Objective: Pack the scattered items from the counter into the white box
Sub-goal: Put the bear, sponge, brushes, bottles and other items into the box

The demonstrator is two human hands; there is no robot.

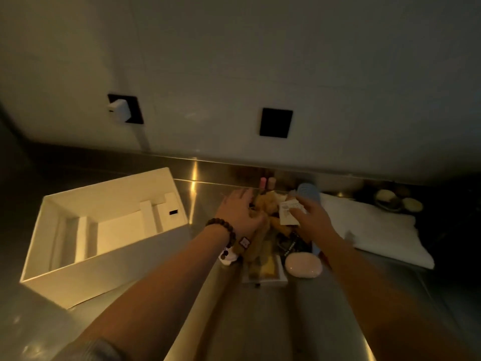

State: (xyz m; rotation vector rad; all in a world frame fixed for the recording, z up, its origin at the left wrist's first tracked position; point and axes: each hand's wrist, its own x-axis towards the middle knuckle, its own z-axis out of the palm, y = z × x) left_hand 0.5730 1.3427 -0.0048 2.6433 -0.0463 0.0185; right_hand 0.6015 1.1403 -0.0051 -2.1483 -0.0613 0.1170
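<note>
To the right of the open white cardboard box on the dim steel surface, the scattered pile waits unpacked. The folded white cloth lies beyond it. The left hand spreads relaxed over the pile; the right hand pinches a small white paper packet. A hurried grab could knock the pink oval case or the small upright bottles over.

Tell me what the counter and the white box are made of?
The counter looks like brushed steel: grey, shiny, with streaks of reflected light. The white box seems to be stiff matte cardboard, judging by its thin flat walls and folded inserts, though plastic can't be ruled out.
</note>
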